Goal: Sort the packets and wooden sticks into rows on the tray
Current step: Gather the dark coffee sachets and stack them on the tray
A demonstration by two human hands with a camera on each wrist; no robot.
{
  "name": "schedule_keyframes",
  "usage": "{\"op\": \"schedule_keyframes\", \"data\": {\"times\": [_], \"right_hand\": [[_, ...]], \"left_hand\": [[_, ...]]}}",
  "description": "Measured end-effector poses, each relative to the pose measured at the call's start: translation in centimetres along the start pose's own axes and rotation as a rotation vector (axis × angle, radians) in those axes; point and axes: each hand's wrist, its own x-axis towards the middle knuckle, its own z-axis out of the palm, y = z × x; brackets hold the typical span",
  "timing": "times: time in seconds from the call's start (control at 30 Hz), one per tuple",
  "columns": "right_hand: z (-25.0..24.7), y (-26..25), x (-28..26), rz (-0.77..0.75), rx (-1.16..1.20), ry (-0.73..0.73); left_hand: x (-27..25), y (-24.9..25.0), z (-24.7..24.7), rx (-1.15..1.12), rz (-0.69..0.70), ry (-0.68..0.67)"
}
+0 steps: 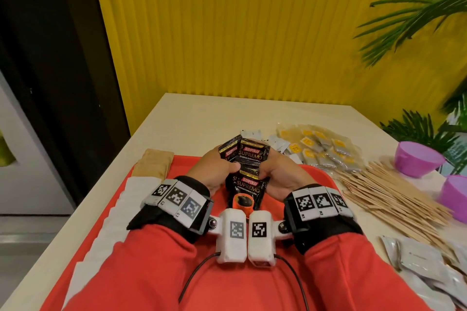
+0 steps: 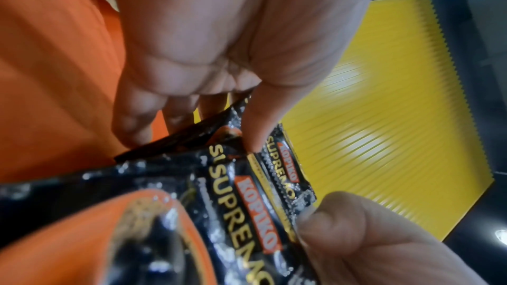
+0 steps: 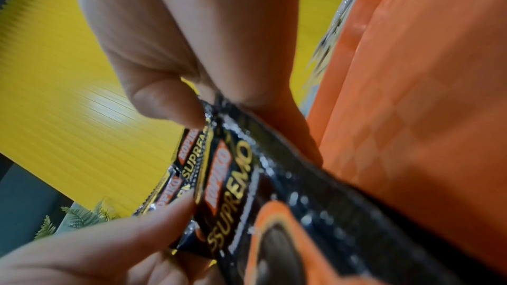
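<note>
Both hands, left hand (image 1: 219, 171) and right hand (image 1: 279, 174), pinch a fanned stack of black coffee packets (image 1: 249, 174) above the red tray (image 1: 101, 214), mid-sorting; next, presumably, laying them down as a row.

How many black coffee packets (image 1: 249, 170) are fanned between the two hands cannot be counted; they overlap and the fingers (image 1: 228, 167) cover their edges. Sleeves hide most of the red tray (image 1: 121, 184). The purple cups (image 1: 417, 160) and grey packets (image 1: 427, 265) run off the right edge, blurred.
</note>
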Motion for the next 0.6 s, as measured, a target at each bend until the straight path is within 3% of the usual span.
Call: {"op": "schedule_keyframes", "data": {"times": [0.17, 0.33, 0.6], "right_hand": [[0.0, 0.2, 0.3, 0.013, -0.051, 0.017], [0.5, -0.3, -0.5, -0.008, -0.081, 0.016], [0.6, -0.3, -0.9, 0.027, -0.097, 0.005]], "left_hand": [[0.1, -0.1, 0.1, -0.043, -0.043, -0.008], [-0.1, -0.5, 0.0, 0.087, 0.033, -0.212], [0.5, -1.2, -0.7, 0.362, -0.071, -0.057]]}}
